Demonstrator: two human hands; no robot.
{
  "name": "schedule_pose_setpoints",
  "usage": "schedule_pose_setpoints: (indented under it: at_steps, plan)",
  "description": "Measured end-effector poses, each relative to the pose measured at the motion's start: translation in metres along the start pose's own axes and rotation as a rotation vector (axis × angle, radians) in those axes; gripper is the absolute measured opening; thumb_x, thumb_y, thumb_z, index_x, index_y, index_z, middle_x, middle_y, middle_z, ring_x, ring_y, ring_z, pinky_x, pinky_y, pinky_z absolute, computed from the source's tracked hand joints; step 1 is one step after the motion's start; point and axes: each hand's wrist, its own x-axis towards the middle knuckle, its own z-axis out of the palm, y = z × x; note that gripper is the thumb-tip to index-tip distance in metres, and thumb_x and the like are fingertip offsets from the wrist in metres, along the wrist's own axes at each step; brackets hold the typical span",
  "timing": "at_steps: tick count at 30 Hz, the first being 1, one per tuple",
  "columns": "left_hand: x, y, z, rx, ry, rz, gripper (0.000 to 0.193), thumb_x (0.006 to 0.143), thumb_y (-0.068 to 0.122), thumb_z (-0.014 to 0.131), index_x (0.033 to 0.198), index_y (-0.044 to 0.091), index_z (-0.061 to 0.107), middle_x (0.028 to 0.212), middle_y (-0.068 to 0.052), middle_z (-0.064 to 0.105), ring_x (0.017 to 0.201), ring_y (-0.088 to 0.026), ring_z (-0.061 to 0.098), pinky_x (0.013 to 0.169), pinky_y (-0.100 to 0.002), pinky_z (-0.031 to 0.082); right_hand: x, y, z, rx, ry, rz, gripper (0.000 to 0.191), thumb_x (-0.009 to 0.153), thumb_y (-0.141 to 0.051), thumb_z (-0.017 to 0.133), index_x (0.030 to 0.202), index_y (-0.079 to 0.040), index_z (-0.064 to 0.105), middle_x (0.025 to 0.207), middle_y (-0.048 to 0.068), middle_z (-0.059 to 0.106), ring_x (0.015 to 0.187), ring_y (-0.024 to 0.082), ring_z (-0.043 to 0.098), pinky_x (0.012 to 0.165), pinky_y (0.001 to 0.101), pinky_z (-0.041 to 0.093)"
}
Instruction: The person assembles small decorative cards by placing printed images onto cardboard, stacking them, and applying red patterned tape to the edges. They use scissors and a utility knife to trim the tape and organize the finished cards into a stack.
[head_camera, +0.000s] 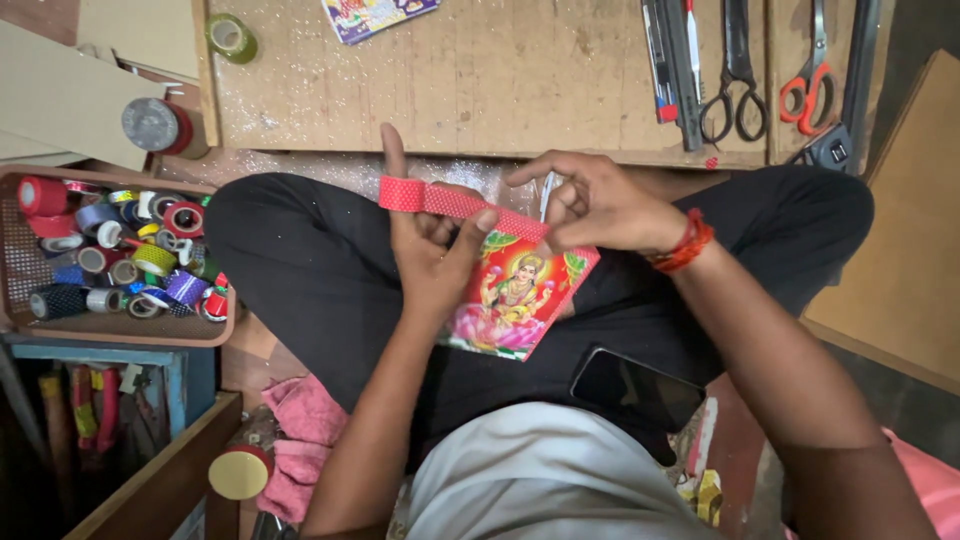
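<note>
1. the left hand (432, 262) sits at the middle of the frame, fingers curled, thumb pressing a red dotted ribbon (455, 203) against them, index finger pointing up.
2. the right hand (598, 205) is just right of it, thumb and forefinger pinched on the ribbon's other end at the top edge of the card; the other fingers are loosely bent.
3. the ribbon runs taut between both hands, slanting down to the right.
4. a picture card (515, 298) in red, pink and green lies tilted on the lap under the hands, touching them.
5. a dark phone (635, 390) rests on the lap, lower right of the card.
6. a basket (20, 255) of tape rolls stands at the left edge.
7. scissors (738, 75) lie on the bench (480, 80) at the upper right.
</note>
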Motion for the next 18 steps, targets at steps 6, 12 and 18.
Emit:
schedule_pose_setpoints:
  at_steps: [6,12,18]
  plan:
    - [0.001,0.010,0.003,-0.006,0.026,0.031,0.114,0.095,0.000,0.080,0.172,0.015,-0.003,0.110,-0.004,0.064,0.098,-0.010,0.063,0.091,-0.025,0.056,0.028,0.002,0.003,-0.088,-0.036,0.012,0.031,0.081,-0.007,0.084,0.109,0.000,0.072,0.068,-0.003,0.066,0.061,0.002,0.056,0.056,0.0195,0.043]
    - [0.001,0.001,0.000,-0.021,-0.024,-0.010,0.114,0.095,0.000,0.080,0.171,0.017,-0.004,0.105,-0.005,0.067,0.092,-0.011,0.065,0.086,-0.026,0.055,0.023,0.010,0.002,-0.178,0.011,-0.034,0.033,0.082,-0.010,0.087,0.110,-0.001,0.072,0.087,-0.001,0.068,0.077,0.003,0.060,0.064,0.0198,0.049]
    - [0.014,0.020,0.010,0.040,0.077,-0.126,0.117,0.083,-0.006,0.078,0.169,0.021,0.003,0.104,-0.003,0.061,0.093,-0.013,0.064,0.086,-0.029,0.057,-0.021,-0.004,0.005,0.119,0.056,0.021,0.071,0.074,0.007,0.080,0.137,-0.008,0.053,0.088,-0.005,0.065,0.083,0.003,0.063,0.070,0.0223,0.056]
